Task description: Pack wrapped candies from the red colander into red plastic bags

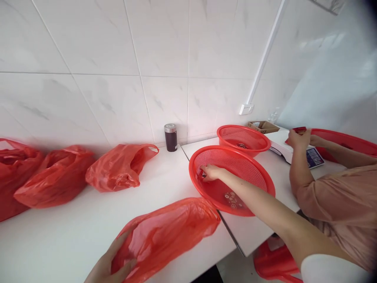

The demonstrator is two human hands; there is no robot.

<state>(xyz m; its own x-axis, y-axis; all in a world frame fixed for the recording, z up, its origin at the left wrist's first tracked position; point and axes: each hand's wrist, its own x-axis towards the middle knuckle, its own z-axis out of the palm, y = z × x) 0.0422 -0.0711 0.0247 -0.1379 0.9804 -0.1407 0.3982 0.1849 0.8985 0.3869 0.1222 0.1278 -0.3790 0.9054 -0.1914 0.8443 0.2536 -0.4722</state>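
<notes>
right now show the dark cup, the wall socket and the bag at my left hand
Dark cup (pixel 171 140), head view: its body
Wall socket (pixel 246 109), head view: its faceplate
Bag (pixel 176 230), head view: its middle

Right arm (pixel 256 198) stretched forward, right fingers (pixel 204 169) bent, left fingers (pixel 117 246) parted from thumb (pixel 125 271)

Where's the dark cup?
In the head view, the cup stands slightly left of centre, near the wall, between a red bag and a red basket.
</notes>
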